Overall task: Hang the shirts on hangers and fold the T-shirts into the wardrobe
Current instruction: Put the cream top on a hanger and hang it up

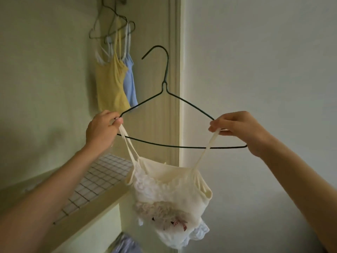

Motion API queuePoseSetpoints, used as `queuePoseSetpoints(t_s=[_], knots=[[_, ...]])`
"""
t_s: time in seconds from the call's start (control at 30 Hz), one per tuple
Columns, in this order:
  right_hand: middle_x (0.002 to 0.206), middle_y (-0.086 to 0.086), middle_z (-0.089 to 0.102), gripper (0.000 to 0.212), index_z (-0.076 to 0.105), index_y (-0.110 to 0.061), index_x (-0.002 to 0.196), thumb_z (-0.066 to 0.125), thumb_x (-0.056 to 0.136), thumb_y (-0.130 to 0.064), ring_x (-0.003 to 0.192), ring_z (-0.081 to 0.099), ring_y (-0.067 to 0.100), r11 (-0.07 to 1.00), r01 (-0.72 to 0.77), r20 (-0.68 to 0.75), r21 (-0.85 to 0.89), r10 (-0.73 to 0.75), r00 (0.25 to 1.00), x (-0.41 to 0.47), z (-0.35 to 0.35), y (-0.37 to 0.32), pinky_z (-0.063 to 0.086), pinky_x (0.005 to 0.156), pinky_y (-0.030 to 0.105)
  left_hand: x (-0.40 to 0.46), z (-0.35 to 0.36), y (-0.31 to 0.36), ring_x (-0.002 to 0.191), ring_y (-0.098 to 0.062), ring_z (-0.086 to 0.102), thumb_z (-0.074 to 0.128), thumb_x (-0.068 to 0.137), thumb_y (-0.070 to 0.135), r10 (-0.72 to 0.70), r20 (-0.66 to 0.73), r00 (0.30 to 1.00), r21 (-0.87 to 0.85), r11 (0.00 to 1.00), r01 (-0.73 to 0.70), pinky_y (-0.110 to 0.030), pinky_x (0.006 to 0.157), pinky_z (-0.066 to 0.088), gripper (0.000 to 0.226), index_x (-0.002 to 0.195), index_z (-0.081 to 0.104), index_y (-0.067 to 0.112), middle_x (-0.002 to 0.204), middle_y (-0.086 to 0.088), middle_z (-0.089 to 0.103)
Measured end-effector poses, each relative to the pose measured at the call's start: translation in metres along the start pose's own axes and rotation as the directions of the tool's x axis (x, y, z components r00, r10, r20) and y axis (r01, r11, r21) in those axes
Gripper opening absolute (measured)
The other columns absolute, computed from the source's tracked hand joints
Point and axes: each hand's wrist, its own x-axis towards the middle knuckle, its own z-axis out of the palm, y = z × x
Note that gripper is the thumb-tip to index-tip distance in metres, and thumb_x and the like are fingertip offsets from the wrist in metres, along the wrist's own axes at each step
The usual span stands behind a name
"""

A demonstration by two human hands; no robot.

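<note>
Hanging step in progress: cream camisole point(171, 194) is dangling below the dark wire hanger point(165, 114), in front of the wardrobe. Left hand point(103, 129) is pinching one strap at the hanger's end, right hand point(238, 129) pinching the other strap, probably the hanger too. Next: seating both straps, then hooking up beside the yellow top point(111, 84).

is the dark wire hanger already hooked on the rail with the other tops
No, the dark wire hanger is held up by the hands, left hand and right hand, its hook free in the air.
</note>
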Motion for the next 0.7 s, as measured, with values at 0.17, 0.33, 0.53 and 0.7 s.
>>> queuePoseSetpoints(t_s=[0.17, 0.33, 0.53, 0.7], knots=[[0.096, 0.007, 0.073, 0.011, 0.071, -0.007, 0.084, 0.064, 0.081, -0.014, 0.104, 0.07, 0.02, 0.9, -0.133, 0.358, 0.415, -0.027, 0.933, 0.06, 0.006, -0.016, 0.054, 0.096, 0.035, 0.063, 0.014, -0.011, 0.091, -0.034, 0.054, 0.052, 0.098, 0.021, -0.074, 0.074, 0.994, -0.025, 0.997, 0.076, -0.044, 0.081, 0.043, 0.02, 0.088, 0.062, 0.008, 0.093, -0.011, 0.06], [0.096, 0.008, 0.071, 0.032, 0.062, -0.001, 0.1, 0.057, 0.069, -0.001, 0.103, 0.071, 0.024, 0.684, -0.243, 0.451, 0.688, -0.14, 0.881, 0.111, 0.01, -0.029, 0.053, 0.092, 0.046, 0.119, 0.035, -0.002, 0.098, -0.035, 0.058, 0.049, 0.1, 0.019, -0.151, 0.059, 0.987, 0.018, 0.988, 0.15, -0.041, 0.086, 0.043, 0.024, 0.096, 0.065, 0.001, 0.103, -0.017, 0.064], [0.084, 0.006, 0.067, 0.02, 0.06, -0.002, 0.091, 0.047, 0.08, 0.008, 0.084, 0.071, 0.018, 0.643, -0.228, 0.474, 0.731, -0.238, 0.848, 0.183, 0.017, -0.062, 0.053, 0.096, 0.039, 0.172, 0.038, 0.037, 0.119, -0.037, 0.053, 0.037, 0.103, 0.017, -0.306, -0.073, 0.949, 0.074, 0.947, 0.311, -0.038, 0.096, 0.042, 0.034, 0.128, 0.056, 0.001, 0.129, -0.021, 0.057], [0.08, 0.006, 0.06, 0.023, 0.053, -0.007, 0.071, 0.042, 0.085, 0.007, 0.076, 0.067, 0.016, 0.611, -0.198, 0.475, 0.767, -0.332, 0.815, 0.239, 0.031, -0.094, 0.051, 0.091, 0.034, 0.195, 0.017, 0.095, 0.137, -0.029, 0.037, 0.034, 0.105, 0.024, -0.274, -0.208, 0.939, -0.015, 0.961, 0.277, -0.034, 0.106, 0.031, 0.045, 0.149, 0.035, 0.011, 0.152, -0.012, 0.036]])
